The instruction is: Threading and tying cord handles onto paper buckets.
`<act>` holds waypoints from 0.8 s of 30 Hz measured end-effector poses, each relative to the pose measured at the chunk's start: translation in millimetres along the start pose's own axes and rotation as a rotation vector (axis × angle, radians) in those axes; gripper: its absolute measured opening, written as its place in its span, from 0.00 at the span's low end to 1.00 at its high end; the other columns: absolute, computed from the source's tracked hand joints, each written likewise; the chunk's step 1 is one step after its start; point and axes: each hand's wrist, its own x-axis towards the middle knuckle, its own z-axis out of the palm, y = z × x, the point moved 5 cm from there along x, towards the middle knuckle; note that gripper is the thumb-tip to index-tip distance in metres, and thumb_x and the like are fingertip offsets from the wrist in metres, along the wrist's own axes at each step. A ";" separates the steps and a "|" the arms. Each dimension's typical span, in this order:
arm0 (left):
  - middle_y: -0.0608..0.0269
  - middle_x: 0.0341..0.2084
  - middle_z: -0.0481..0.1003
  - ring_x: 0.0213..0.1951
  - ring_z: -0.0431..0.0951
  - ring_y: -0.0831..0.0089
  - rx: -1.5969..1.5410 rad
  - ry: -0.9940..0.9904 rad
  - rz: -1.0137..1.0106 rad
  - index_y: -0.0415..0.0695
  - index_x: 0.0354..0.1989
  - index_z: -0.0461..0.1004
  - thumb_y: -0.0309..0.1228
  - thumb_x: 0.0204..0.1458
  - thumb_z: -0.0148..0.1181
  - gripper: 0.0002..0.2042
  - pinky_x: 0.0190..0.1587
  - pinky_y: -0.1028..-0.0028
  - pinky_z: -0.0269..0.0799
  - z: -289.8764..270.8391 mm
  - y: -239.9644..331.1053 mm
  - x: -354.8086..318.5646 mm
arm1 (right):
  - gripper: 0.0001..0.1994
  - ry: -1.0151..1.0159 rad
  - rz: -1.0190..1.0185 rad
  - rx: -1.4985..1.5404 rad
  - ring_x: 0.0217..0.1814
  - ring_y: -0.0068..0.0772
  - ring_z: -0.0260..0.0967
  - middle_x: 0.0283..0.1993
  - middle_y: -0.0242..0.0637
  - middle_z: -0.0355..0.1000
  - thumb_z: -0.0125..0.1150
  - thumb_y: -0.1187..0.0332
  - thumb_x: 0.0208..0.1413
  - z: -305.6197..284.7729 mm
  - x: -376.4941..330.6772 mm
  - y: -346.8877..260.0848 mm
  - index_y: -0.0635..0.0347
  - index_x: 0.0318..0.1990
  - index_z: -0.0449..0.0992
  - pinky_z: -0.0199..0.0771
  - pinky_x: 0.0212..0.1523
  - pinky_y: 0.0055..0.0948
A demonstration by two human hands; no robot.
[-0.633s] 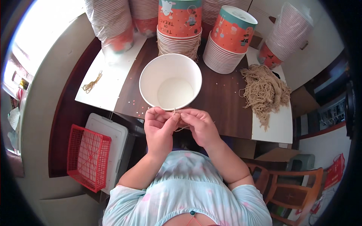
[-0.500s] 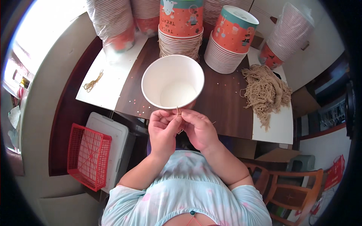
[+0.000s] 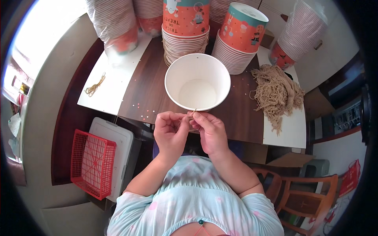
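A white-lined paper bucket [image 3: 177, 74] tilts with its mouth toward me, and a small dark spot shows high on its far inner wall. At its near rim, my left hand [image 3: 170, 129] is closed, thumb and fingers pinching a thin beige cord [image 3: 194, 111]. My right hand [image 3: 213, 133] pinches the same cord just beside it, the thumb close to the rim. The cord's end sticks up at the rim, and a strand spans the gap between my hands. Whether it passes through the bucket wall is hidden by my fingers.
Behind stand stacks of orange printed buckets [image 3: 240, 35], one with cords [image 3: 167, 55] around it. A heap of beige cord [image 3: 277, 92] lies right, a small cord bundle [image 3: 95, 85] left. A red basket [image 3: 93, 163] rests on a lidded bin [image 3: 125, 145]; a wooden chair [image 3: 307, 196] stands right.
The bucket has shifted right and slightly away, and the spot on its far wall now shows. My right hand's thumb has come up over the cord; both hands keep pinching.
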 end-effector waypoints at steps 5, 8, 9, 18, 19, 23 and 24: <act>0.60 0.32 0.76 0.31 0.75 0.82 0.043 -0.002 0.007 0.40 0.37 0.63 0.16 0.51 0.58 0.11 0.35 0.84 0.71 0.7 1.4 3.8 | 0.09 -0.031 0.048 0.010 0.34 0.14 0.66 0.35 0.29 0.76 0.60 0.68 0.56 0.2 -1.8 1.8 0.63 0.40 0.79 0.65 0.38 0.17; 0.62 0.32 0.75 0.31 0.74 0.83 0.015 -0.015 0.001 0.38 0.37 0.65 0.16 0.52 0.57 0.08 0.34 0.84 0.70 1.9 3.2 3.3 | 0.08 -0.052 0.045 0.012 0.35 0.18 0.69 0.35 0.32 0.76 0.58 0.69 0.57 -5.4 -0.1 3.4 0.63 0.39 0.79 0.69 0.40 0.20; 0.62 0.32 0.75 0.31 0.74 0.83 0.113 -0.060 -0.004 0.37 0.37 0.68 0.16 0.52 0.56 0.06 0.35 0.84 0.70 -0.1 1.9 3.0 | 0.08 -0.067 0.037 0.012 0.37 0.21 0.71 0.36 0.35 0.77 0.56 0.70 0.58 -6.3 0.4 3.2 0.64 0.39 0.78 0.72 0.42 0.23; 0.57 0.34 0.76 0.31 0.77 0.76 0.514 -0.179 0.312 0.35 0.38 0.77 0.15 0.47 0.59 0.09 0.31 0.80 0.73 8.0 20.4 3.4 | 0.09 -0.093 0.007 -0.030 0.38 0.22 0.73 0.37 0.36 0.76 0.56 0.70 0.58 0.7 -5.2 -4.9 0.66 0.39 0.79 0.73 0.42 0.22; 0.56 0.34 0.76 0.30 0.78 0.74 0.555 -0.197 0.430 0.35 0.37 0.77 0.15 0.46 0.60 0.10 0.30 0.79 0.74 9.0 21.4 2.6 | 0.09 -0.091 0.006 -0.029 0.38 0.22 0.73 0.37 0.36 0.76 0.56 0.70 0.58 -0.6 -4.4 -4.2 0.66 0.39 0.79 0.73 0.42 0.22; 0.55 0.33 0.77 0.31 0.78 0.75 0.615 -0.212 0.487 0.37 0.38 0.78 0.16 0.46 0.61 0.10 0.33 0.79 0.74 8.5 20.4 -0.8 | 0.08 -0.007 0.117 0.062 0.32 0.20 0.71 0.35 0.33 0.76 0.56 0.69 0.56 -11.2 0.8 7.1 0.63 0.37 0.79 0.71 0.37 0.20; 0.56 0.33 0.77 0.30 0.78 0.76 0.619 -0.210 0.487 0.37 0.37 0.78 0.16 0.46 0.61 0.09 0.32 0.80 0.74 9.0 21.6 -2.4 | 0.08 0.029 0.165 0.123 0.30 0.20 0.69 0.34 0.32 0.76 0.56 0.69 0.55 -13.9 1.7 10.2 0.62 0.36 0.79 0.69 0.34 0.19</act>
